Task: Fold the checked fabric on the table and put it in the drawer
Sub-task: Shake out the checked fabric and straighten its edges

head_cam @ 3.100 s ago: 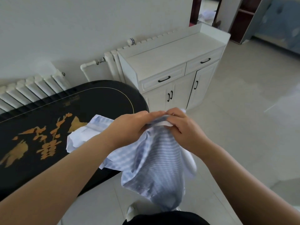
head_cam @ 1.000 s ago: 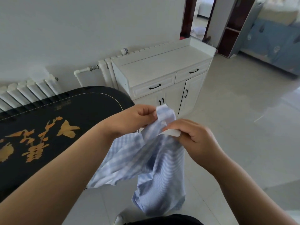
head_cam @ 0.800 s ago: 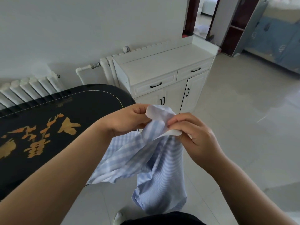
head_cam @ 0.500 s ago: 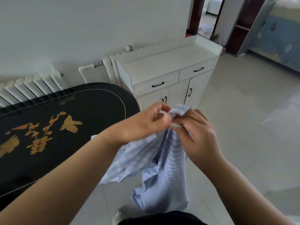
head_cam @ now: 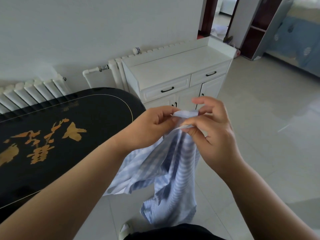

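Both the left hand and right hand pinch the checked fabric with curled fingers, apparently clear of the black desk at left.

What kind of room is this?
Probably a living room in a home: a white cabinet with drawers stands against the wall beside a radiator, next to a black table, and a doorway leads to other rooms.

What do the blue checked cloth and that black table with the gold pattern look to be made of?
The blue-and-white checked fabric looks like thin woven cotton, matte: it hangs limp and creases softly. The black oval table seems lacquered or glass-topped, since its gloss mirrors the white ribbed radiator; which one is unclear.
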`<state>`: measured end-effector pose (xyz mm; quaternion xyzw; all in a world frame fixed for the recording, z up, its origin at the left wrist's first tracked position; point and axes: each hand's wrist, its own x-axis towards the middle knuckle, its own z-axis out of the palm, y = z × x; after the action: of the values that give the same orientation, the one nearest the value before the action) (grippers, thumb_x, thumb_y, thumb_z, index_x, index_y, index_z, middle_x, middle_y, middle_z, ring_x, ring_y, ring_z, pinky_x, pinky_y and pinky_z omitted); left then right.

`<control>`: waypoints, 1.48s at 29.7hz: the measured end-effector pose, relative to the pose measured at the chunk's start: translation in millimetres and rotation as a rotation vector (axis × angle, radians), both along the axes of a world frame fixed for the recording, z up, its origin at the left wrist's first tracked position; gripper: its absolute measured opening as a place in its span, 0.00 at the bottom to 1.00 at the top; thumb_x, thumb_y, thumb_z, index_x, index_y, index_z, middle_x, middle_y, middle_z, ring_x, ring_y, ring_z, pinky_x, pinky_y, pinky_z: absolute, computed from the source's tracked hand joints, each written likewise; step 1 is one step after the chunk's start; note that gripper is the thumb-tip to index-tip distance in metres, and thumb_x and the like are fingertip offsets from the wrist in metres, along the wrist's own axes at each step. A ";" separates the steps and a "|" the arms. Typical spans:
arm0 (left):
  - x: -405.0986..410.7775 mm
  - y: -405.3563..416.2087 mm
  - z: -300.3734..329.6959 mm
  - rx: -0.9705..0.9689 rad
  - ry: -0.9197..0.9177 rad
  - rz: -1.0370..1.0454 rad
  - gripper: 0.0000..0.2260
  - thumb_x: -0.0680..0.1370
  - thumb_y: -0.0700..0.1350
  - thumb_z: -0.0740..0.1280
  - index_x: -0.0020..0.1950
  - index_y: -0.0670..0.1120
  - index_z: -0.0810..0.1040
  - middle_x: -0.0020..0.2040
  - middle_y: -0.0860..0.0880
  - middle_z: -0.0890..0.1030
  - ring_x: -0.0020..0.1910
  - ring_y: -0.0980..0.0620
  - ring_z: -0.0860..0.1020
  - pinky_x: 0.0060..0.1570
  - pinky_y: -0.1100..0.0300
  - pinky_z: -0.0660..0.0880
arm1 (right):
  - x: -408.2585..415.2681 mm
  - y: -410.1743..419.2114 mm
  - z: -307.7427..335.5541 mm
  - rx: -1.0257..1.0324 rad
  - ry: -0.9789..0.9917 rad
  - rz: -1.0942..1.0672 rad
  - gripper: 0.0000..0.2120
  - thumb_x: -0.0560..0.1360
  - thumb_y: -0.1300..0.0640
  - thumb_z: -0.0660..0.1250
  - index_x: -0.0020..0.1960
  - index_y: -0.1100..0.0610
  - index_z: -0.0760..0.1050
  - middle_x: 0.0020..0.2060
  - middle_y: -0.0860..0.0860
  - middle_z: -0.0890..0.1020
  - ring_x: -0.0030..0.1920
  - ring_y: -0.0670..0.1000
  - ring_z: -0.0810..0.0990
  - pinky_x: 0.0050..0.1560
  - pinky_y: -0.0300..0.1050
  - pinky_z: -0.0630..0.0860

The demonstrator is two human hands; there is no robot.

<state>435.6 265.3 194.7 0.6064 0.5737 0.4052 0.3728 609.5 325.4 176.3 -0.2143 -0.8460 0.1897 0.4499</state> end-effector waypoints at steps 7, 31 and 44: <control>-5.4 -7.1 7.2 0.061 0.301 0.048 0.13 0.82 0.50 0.57 0.43 0.44 0.74 0.32 0.50 0.71 0.30 0.56 0.68 0.34 0.59 0.69 | 1.3 -1.9 3.9 -0.350 0.106 -0.034 0.02 0.72 0.64 0.71 0.42 0.59 0.82 0.47 0.50 0.83 0.49 0.40 0.79 0.52 0.28 0.70; -4.6 -18.8 -0.5 0.443 0.657 0.130 0.09 0.78 0.42 0.65 0.57 0.44 0.80 0.49 0.48 0.76 0.45 0.52 0.75 0.43 0.62 0.72 | -10.3 -16.9 -8.5 -0.414 0.398 -0.007 0.09 0.72 0.65 0.70 0.43 0.51 0.80 0.41 0.35 0.83 0.44 0.37 0.81 0.46 0.27 0.72; -15.6 -40.9 -101.1 0.263 0.487 0.218 0.22 0.80 0.60 0.50 0.59 0.49 0.76 0.62 0.54 0.72 0.53 0.58 0.74 0.48 0.56 0.75 | -22.4 27.2 4.7 -0.418 0.338 -0.214 0.05 0.73 0.59 0.70 0.42 0.50 0.79 0.35 0.39 0.80 0.34 0.37 0.76 0.41 0.34 0.72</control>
<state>420.0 224.4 93.6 0.6637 0.6506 0.3561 0.0968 587.1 352.7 181.0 -0.3555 -0.6741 0.3446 0.5481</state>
